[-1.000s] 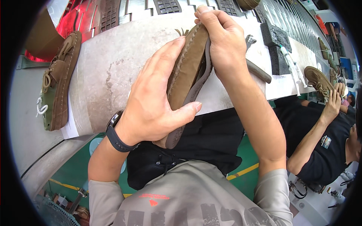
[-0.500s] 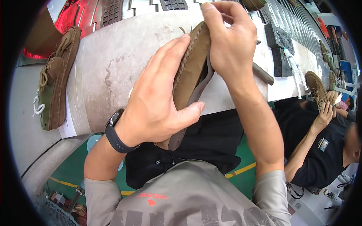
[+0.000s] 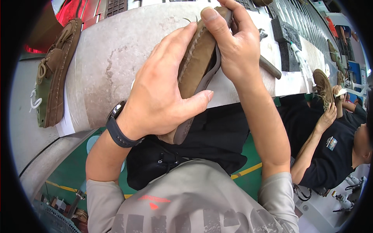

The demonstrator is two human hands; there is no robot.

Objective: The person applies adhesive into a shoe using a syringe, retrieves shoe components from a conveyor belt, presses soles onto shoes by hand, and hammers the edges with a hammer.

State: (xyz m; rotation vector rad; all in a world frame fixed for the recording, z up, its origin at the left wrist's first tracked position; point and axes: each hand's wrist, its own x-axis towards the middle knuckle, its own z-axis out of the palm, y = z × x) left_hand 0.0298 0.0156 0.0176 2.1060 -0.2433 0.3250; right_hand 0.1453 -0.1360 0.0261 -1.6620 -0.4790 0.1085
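Observation:
A brown leather shoe point(image 3: 196, 64) with stitching along its side is tilted on edge above the pale work surface. A grey-brown sole point(image 3: 210, 75) runs along its right side, with a dark gap between the two toward the far end. My left hand point(image 3: 161, 93) wraps the near part, its fingers hidden behind the shoe and its thumb across the near side. At the far end my right hand point(image 3: 239, 48) pinches the shoe and sole, thumb on the near face and fingers curled behind.
At left lies another brown lace-up shoe point(image 3: 62, 73). Right of my hands are a hammer point(image 3: 270, 68), dark blocks point(image 3: 287, 54) and a clear syringe-like tool point(image 3: 302, 62). Further right a co-worker holds a brown shoe point(image 3: 323, 85). A metal conveyor point(image 3: 299, 19) runs along the back.
My right hand has turned so its thumb now lies over the shoe's far end. The left hand keeps its hold. The whole view has shifted slightly.

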